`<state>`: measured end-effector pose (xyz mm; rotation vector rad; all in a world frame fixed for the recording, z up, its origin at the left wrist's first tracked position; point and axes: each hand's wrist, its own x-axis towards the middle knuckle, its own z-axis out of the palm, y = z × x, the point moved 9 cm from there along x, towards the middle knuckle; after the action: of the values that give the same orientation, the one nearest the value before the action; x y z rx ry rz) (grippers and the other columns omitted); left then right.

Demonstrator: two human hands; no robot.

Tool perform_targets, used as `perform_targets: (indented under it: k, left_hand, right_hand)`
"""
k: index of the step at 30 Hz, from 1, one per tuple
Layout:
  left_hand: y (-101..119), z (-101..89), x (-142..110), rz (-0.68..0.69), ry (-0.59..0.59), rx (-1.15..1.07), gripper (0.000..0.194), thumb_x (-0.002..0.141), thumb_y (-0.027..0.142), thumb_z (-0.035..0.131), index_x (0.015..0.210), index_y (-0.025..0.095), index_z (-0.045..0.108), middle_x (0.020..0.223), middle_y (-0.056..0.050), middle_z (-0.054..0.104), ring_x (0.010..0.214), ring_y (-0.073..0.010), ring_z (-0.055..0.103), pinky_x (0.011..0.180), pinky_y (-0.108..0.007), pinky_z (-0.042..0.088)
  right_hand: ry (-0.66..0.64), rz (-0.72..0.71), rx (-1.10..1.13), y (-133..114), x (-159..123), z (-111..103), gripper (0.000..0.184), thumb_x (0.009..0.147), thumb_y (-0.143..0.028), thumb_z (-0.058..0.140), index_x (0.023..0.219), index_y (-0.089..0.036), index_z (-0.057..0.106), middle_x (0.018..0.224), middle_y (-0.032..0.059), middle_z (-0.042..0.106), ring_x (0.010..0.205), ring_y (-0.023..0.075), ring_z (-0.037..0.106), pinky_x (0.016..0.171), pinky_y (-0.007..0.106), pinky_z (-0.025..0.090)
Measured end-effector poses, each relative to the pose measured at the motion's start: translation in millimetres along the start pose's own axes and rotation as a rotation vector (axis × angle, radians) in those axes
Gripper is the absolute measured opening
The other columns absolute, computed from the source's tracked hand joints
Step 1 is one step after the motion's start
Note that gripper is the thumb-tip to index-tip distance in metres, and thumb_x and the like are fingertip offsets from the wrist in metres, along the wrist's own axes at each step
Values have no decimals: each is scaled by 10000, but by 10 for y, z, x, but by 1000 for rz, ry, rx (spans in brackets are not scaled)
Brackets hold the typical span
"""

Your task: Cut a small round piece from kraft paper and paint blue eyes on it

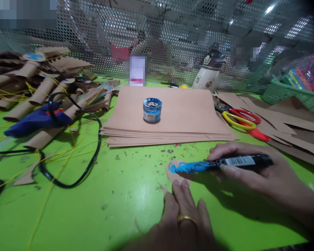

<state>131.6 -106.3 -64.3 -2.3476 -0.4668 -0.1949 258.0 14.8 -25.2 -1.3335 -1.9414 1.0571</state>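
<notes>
My right hand point(264, 184) is closed around a black marker pen point(239, 161) with a barcode label. Blue paint coats the marker's front end, whose tip touches a small round piece of brown paper point(172, 177) on the green table. Wet-looking blue strokes cover the upper part of that disc. With fingers stretched out, my left hand point(185, 218) presses its fingertips on the disc's near edge; a ring is on one finger. Beyond the hands, an uncapped jar of blue paint point(152, 113) stands upright on a stack of brown paper sheets point(180, 101).
At left lie a blue glue gun point(39, 120) with a looped black cord point(75, 183), brown paper rolls point(45, 89) and yellow strings. Scissors point(240, 120) and paper offcuts point(272, 115) lie at right. A white bottle point(208, 75) and green basket point(290, 92) stand behind, before perforated metal point(94, 45).
</notes>
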Motion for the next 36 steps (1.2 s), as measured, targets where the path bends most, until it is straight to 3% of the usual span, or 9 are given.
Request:
perform_targets:
  k: [6,9,17,23,30,36]
  left_hand:
    - [75,119,-52,-12,18,19,452,950,371,506,1298,83,517,1172,-148,669,1071,-264,629,1009,-486,391]
    - [25,78,-7,-33,13,23,447,927,359,535,1271,74,514,1185,-167,663,1081,-279,626,960,-456,421]
    - [-89,-24,71,-37,23,59,383,939,298,497,1244,66,518,1161,-145,677,1049,-254,643,892,-387,473]
    - [-93,-41,70,-23,25,78,393,960,309,475,1264,65,524,1146,-118,689,1042,-232,652,881,-358,489]
    - [22,40,-7,13,-1,94,421,955,419,524,1285,158,547,1174,-79,696,1082,-224,653,915,-392,507]
    - [31,74,-25,2,-10,86,439,949,433,534,1290,155,548,1191,-101,685,1083,-229,643,954,-409,475]
  right_hand:
    - [42,21,34,41,-20,-26,132,849,-318,686,926,-217,723,689,25,694,537,148,632,475,227,527]
    - [74,18,83,29,-28,3,138,836,-337,702,915,-227,730,670,21,676,532,145,607,455,226,496]
    - [7,64,118,40,-10,85,170,829,-367,701,889,-210,727,626,17,641,510,135,533,443,231,426]
    - [95,176,163,100,-39,45,186,835,-390,692,883,-211,704,617,-2,636,533,127,544,512,227,466]
    - [124,85,81,52,-9,-42,184,854,-378,663,901,-205,705,630,9,637,547,149,567,505,247,464]
    - [132,80,113,44,1,-43,216,876,-413,656,914,-204,696,640,13,638,552,142,566,518,249,475]
